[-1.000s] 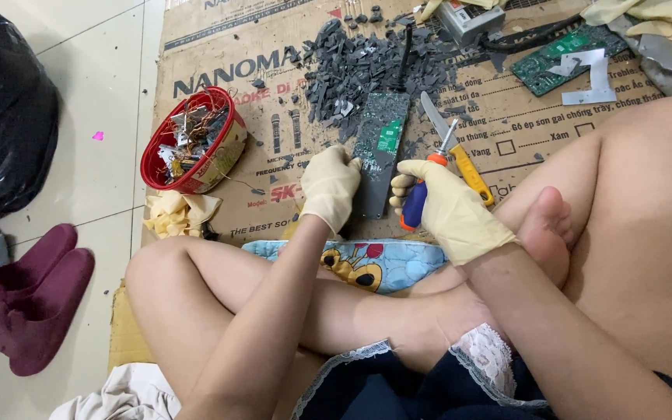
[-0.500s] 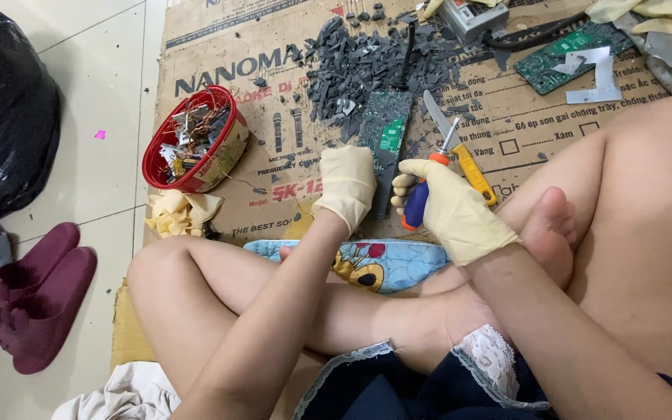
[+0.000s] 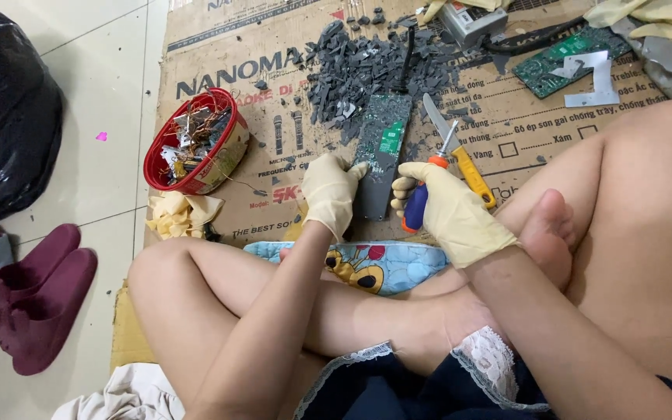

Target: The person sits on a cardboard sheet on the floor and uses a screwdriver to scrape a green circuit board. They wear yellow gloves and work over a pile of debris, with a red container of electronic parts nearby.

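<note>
— Listing hands first: how are they posed?

— Left hand point(image 3: 330, 193), gloved, is curled at centre frame, fingers closed on the near left edge of the circuit board point(image 3: 379, 159). Right hand point(image 3: 446, 211), gloved, is wrapped shut around a blue-handled tool point(image 3: 415, 208).

— Board placement and axis?

— Board is laid flat on the cardboard sheet point(image 3: 274, 93), centre frame; long axis runs near-vertical in the picture, far end tilted slightly rightward toward the pile of grey fragments point(image 3: 367, 70).

— Counts?

— One board held; one further green board point(image 3: 565, 66) upper right. One yellow-handled knife point(image 3: 460, 155) just right of the held board. One red bowl point(image 3: 196, 144) of scrap, left. Two maroon slippers point(image 3: 36, 299), lower left.
</note>
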